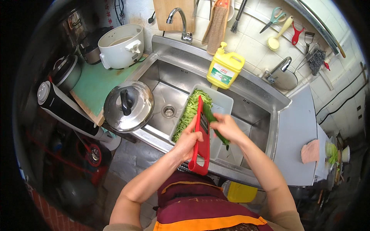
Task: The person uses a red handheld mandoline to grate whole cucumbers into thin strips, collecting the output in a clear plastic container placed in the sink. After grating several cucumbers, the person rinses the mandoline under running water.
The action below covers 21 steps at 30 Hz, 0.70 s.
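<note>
My left hand [189, 141] grips a red handheld grater [201, 144], which stands tilted on edge above a pale plastic tub [224, 99]. Wrapped around a long green cucumber [221, 135], my right hand [227, 128] looks slightly blurred. The cucumber lies along the right face of the grater, against its blades or very close to them. Shredded cucumber [186, 117] is heaped along the left side of the tub. The tub rests across the middle of a double stainless steel sink [162, 95].
A domed metal lid [128, 108] sits at the sink's left front edge. Behind the tub stands a yellow detergent jug [225, 68]. Two faucets, the left one [183, 23] and the right one [279, 69], rise at the back. A white cooker pot [121, 47] occupies the left counter.
</note>
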Motion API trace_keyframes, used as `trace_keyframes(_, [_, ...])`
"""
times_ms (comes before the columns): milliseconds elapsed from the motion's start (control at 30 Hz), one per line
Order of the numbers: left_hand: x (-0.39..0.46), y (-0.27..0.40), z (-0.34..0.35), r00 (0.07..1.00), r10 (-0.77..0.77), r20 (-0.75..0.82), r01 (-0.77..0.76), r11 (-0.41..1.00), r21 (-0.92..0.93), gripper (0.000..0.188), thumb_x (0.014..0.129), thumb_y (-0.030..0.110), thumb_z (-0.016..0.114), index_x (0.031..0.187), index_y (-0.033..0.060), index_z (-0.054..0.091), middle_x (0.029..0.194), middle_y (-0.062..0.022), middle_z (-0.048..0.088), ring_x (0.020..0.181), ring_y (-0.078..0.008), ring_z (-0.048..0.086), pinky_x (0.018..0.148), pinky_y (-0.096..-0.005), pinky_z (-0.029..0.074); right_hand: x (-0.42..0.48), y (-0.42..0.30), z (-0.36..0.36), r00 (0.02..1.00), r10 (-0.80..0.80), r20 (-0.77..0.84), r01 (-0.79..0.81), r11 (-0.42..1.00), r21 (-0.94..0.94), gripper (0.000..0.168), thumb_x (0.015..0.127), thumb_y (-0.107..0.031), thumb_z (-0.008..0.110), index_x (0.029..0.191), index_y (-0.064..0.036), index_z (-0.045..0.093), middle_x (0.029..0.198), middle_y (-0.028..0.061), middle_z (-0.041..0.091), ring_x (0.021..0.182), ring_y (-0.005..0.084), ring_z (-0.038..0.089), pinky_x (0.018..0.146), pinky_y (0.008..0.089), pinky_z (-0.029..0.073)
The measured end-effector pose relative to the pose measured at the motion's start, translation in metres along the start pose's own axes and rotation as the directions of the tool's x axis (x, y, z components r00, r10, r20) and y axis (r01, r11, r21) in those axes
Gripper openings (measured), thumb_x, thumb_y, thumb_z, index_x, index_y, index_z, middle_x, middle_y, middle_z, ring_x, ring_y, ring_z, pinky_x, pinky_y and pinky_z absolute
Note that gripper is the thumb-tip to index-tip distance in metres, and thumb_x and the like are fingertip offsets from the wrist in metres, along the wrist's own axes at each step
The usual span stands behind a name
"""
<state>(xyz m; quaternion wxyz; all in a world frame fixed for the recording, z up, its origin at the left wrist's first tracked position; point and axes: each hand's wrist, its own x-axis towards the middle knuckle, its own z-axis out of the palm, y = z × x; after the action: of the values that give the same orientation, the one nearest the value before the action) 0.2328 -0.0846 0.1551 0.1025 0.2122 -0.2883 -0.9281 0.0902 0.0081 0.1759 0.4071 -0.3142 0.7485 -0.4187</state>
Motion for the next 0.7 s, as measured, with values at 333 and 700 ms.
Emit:
trace_keyframes(333, [-0.01, 0.0, 0.002, 0.999, 0.002, -0.042, -0.001, 1.0, 0.028, 0.085, 0.066, -0.016, 0.037, 0.141, 0.0202, 0.023, 0.096, -0.0068, 0.054, 0.071, -0.0131, 0.053, 0.059, -0.0245, 0.047, -0.014, -0.006, 0.008, 0.999, 0.045, -0.026, -0.045, 0.999, -0.014, 0.048, 0.078, -0.007, 0.054, 0.123, 0.003, 0.046, 0.087, 0.0079, 0.063, 0.057, 0.0114, 0.057, 0.053, 0.0271, 0.047])
trace_keyframes(700, [-0.022, 0.001, 0.0, 1.0, -0.027, -0.005, 0.027, 1.0, -0.001, 0.084, 0.067, -0.016, 0.036, 0.142, 0.0187, 0.022, 0.102, -0.0076, 0.054, 0.076, -0.0139, 0.054, 0.062, -0.0248, 0.048, 0.004, -0.006, 0.022, 0.982, 0.063, -0.177, -0.045, 0.994, 0.103, 0.039, 0.076, -0.007, 0.051, 0.114, 0.0, 0.053, 0.072, 0.0057, 0.062, 0.053, 0.0101, 0.055, 0.051, 0.0273, 0.043])
